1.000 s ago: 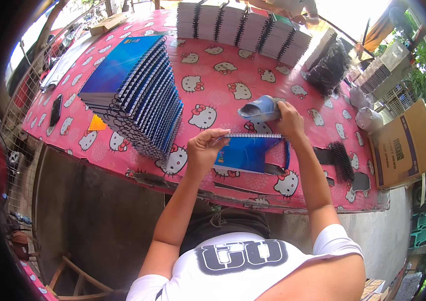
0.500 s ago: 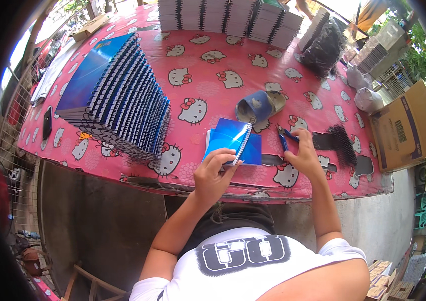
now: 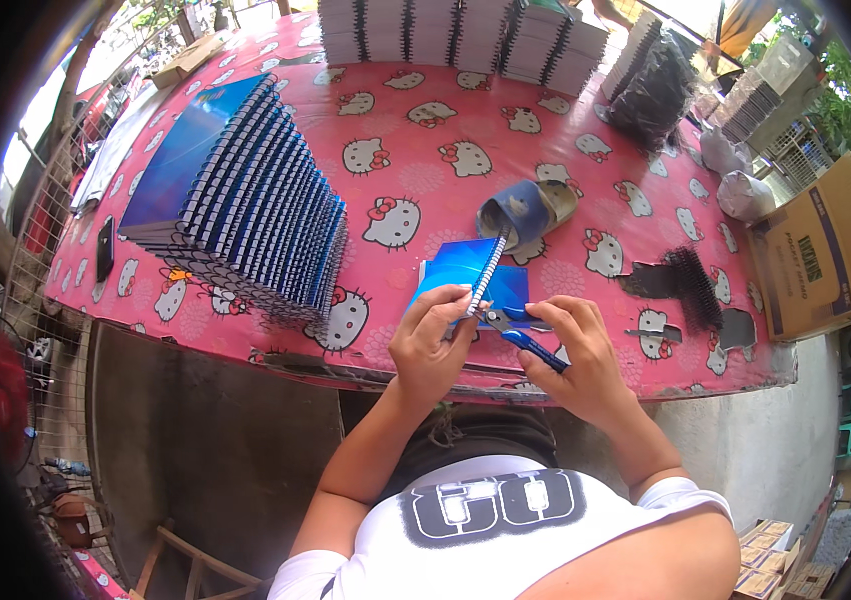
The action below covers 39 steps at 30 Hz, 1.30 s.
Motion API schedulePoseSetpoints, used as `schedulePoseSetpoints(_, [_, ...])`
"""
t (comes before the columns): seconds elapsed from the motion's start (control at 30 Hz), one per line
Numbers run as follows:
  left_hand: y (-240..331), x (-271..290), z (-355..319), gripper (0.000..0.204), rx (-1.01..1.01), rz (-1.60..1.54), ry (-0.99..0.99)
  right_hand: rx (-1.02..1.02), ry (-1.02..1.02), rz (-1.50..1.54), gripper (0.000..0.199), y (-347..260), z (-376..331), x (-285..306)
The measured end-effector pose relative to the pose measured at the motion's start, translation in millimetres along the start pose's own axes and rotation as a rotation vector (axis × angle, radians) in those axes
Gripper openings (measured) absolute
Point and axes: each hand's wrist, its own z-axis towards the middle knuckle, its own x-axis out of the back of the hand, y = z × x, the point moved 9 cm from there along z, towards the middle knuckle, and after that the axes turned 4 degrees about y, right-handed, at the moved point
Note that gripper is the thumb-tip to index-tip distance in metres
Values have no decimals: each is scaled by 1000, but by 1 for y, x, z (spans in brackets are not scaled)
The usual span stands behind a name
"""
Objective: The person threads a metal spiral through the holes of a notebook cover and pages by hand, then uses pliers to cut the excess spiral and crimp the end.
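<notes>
Holding: left hand [image 3: 432,340] pinches notebook [image 3: 465,277] spine end, frame centre.
Right hand [image 3: 573,345]: closed around blue-handled pliers [image 3: 520,335] at the spine.
Stack [image 3: 235,195]: upper left.

A brown cardboard box [image 3: 825,250] stands beyond the table's right end, its printed side face turned upward toward the camera. A flat brown carton [image 3: 185,58] lies at the table's far left corner. Several small brown cartons [image 3: 780,565] are stacked on the ground at lower right.
</notes>
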Motion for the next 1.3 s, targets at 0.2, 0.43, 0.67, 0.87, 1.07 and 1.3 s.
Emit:
schedulePoseSetpoints(0.2, [15, 3, 12, 20, -182, -6, -110, -915, -539, 1330, 36, 64, -39, -70])
schedulePoseSetpoints(0.43, [118, 134, 119, 18, -167, -49, 355, -450, 75, 194, 43, 137, -26, 16])
schedulePoseSetpoints(0.67, [30, 256, 181, 16, 134, 80, 663, -151, 56, -422, 49, 100, -10, 16])
schedulePoseSetpoints(0.87, [3, 251, 177, 8, 173, 20, 717, 298, -31, 167, 37, -17, 66, -47])
schedulePoseSetpoints(1.07, [7, 229, 173, 22, 231, 14, 693, 16, 280, 759, 40, -48, 248, -47])
schedulePoseSetpoints(1.3, [17, 228, 167, 55, 250, 195, 794, 81, 426, 794, 66, -125, 279, -92])
